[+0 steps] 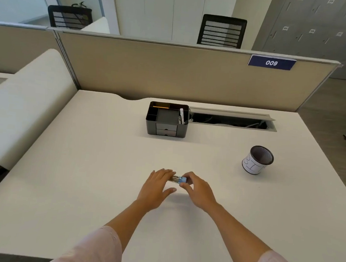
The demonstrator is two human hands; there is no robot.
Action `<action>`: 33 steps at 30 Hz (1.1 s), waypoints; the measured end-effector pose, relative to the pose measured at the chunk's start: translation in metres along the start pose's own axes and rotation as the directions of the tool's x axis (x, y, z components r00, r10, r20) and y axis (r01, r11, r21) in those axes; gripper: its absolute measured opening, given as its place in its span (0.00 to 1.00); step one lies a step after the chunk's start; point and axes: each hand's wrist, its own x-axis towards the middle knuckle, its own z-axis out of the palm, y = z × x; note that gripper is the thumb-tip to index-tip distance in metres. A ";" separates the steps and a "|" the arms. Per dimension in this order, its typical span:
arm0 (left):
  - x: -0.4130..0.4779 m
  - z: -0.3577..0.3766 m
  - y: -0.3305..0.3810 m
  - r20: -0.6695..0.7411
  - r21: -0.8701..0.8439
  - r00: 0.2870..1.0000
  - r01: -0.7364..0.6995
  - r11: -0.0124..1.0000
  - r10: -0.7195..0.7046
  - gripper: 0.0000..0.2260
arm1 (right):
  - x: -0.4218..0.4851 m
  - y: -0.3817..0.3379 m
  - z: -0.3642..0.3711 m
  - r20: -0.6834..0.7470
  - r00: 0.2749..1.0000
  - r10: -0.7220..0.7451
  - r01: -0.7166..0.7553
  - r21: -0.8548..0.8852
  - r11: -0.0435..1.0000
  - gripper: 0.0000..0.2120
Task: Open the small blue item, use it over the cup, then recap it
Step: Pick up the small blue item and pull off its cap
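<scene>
A small blue item [180, 179] with a blue end and a clear, brownish body sits between my two hands near the middle of the white desk [96, 162]. My left hand [157, 186] has its fingertips on the clear end, the thumb spread below. My right hand [197, 188] pinches the blue end with thumb and fingers. Most of the item is hidden by my fingers. The cup [257, 159], a black mesh cylinder with a white paper label, stands upright to the far right, well apart from my hands.
A black desk organiser [167, 119] with small drawers stands at the back centre. Next to it an open cable tray [232, 119] is sunk into the desk. A beige partition [172, 71] closes the far edge; a white divider lies to the left.
</scene>
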 end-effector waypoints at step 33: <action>0.057 -0.054 0.053 0.415 -0.545 0.872 0.466 0.698 -0.258 0.22 | 0.024 -0.054 -0.042 -0.452 0.783 -0.427 0.395 -0.169 0.903 0.16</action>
